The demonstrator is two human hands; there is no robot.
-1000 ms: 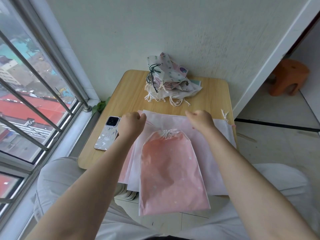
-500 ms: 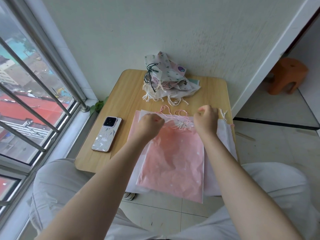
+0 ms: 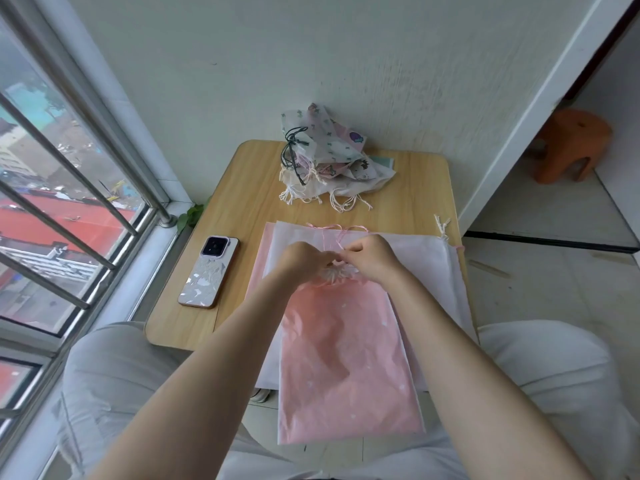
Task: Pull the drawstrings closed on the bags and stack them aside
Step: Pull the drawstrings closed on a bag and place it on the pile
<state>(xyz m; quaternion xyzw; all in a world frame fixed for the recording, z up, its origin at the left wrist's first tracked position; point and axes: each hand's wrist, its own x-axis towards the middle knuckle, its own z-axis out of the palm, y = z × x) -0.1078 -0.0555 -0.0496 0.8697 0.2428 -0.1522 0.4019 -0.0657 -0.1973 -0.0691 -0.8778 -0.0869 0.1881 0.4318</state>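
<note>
Two barred window panes fill the left side, and a phone lies face down on the left part of the wooden counter. Right of it, the left hand and right hand meet at the gathered neck of the pink bag, fingers curled, pinching its pink drawstrings (bag overhanging the near edge). Closed bags sit in a pile at the far edge, against the pale wall. An orange stool stands far right on the tiled floor.
</note>
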